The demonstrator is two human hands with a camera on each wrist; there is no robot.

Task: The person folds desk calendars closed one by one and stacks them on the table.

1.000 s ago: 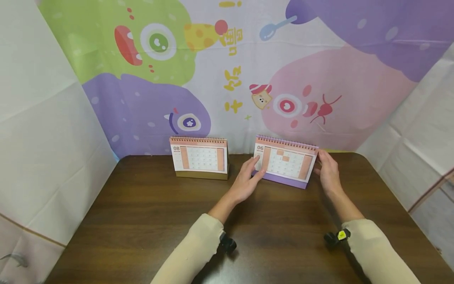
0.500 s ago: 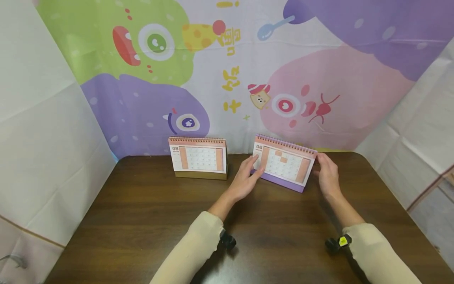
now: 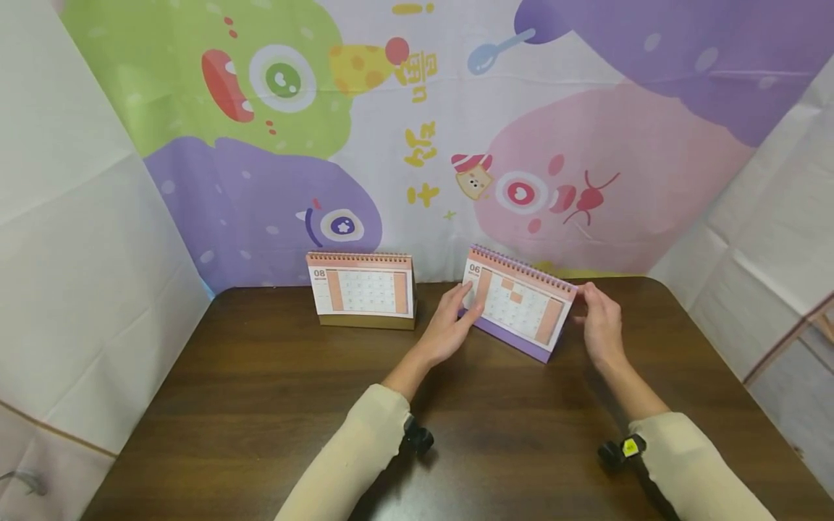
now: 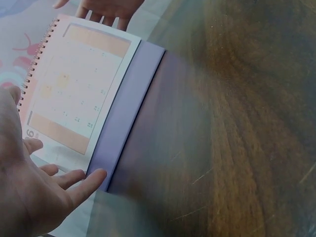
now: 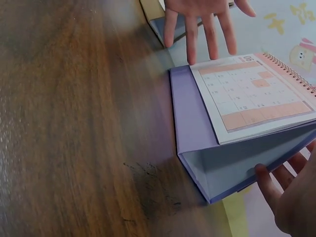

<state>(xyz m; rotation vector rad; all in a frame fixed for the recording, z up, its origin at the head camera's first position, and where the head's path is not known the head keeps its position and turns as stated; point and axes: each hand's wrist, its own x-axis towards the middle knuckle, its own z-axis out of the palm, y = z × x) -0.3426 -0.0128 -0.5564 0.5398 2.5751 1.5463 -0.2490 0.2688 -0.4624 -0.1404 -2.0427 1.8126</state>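
Observation:
A purple-based desk calendar (image 3: 515,300) showing month 06 stands at an angle on the table, its right end nearer to me than its left. My left hand (image 3: 448,329) is at its left end, fingers extended and touching that side; the left wrist view shows the fingertips (image 4: 94,182) by the purple base. Behind the right end, my right hand (image 3: 602,325) has its fingers at the back panel. In the right wrist view those fingers (image 5: 266,182) lie against the calendar's rear, beside its hollow triangular side. Neither hand wraps around it.
Another desk calendar (image 3: 361,293), with a gold-brown base and month 08, stands to the left, facing me. Both are near the back of the dark wooden table (image 3: 260,420), before a cartoon-printed cloth (image 3: 417,239). White cloth walls (image 3: 78,217) flank the sides.
The purple calendar has turned, its right end swinging toward me while its left end stays near the left hand. The right hand has hardly moved. The 08 calendar stands as before.

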